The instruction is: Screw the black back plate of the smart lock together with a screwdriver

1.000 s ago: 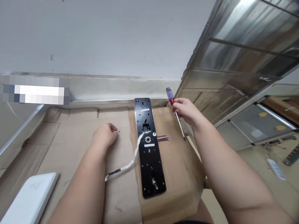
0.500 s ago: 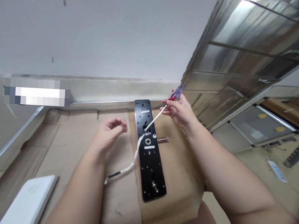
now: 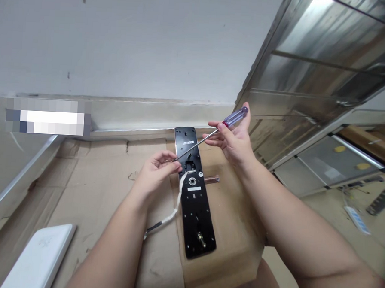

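My right hand (image 3: 234,142) is closed round a screwdriver (image 3: 235,116) with a clear purple and red handle. Its thin shaft slants down left across a long black lock panel (image 3: 197,217), lying back side up on cardboard. At the shaft's tip, the fingers of my left hand (image 3: 160,170) are pinched together over the panel's left edge; anything small between them is hidden. From a square opening in the panel a white-wrapped cable (image 3: 179,199) with a dark end trails down left. A copper-coloured handle (image 3: 212,179) sticks out from the panel's right side.
Brown cardboard (image 3: 96,190) covers the work surface. A white flat box-like object (image 3: 40,256) lies at the lower left. Behind stands a pale wall (image 3: 136,42); shiny metal panels (image 3: 313,60) rise on the right. A power strip (image 3: 356,220) lies on the floor.
The screwdriver's tip has left the panel's square opening and now meets my left fingertips. My left hand has moved right to the panel's edge, while my right hand has shifted slightly right.
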A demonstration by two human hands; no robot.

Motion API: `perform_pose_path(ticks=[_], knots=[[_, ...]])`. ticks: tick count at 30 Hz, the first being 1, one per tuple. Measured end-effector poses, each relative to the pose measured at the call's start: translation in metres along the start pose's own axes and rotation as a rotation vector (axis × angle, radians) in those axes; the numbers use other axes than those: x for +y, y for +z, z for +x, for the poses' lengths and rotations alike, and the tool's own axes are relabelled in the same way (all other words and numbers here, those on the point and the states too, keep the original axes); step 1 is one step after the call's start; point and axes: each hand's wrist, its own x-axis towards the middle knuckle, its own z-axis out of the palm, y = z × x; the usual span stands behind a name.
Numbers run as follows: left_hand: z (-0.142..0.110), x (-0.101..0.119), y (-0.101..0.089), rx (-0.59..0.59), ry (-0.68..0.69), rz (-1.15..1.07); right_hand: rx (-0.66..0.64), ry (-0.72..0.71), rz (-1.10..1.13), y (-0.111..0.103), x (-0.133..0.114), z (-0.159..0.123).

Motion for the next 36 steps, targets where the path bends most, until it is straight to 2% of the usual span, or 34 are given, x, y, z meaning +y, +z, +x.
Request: perform_pose_path(ticks=[11,19,30,36], knots=[[0.006,0.003,0.004,0.178,-0.042,-0.100,0.088,-0.018,-0.002,0.005,-0.006,-0.003],[0.006,0.002,0.002,0.188,-0.035,-0.123,0.097,-0.029,-0.005,0.006,-0.004,-0.003],[0.003,0.007,0.013,0.242,0.168,-0.131,0.210,0.017,0.081,0.005,0.007,0.002],[0.002,0.004,0.015,0.269,0.287,-0.059,0.284,0.049,0.112,0.003,0.014,0.004]])
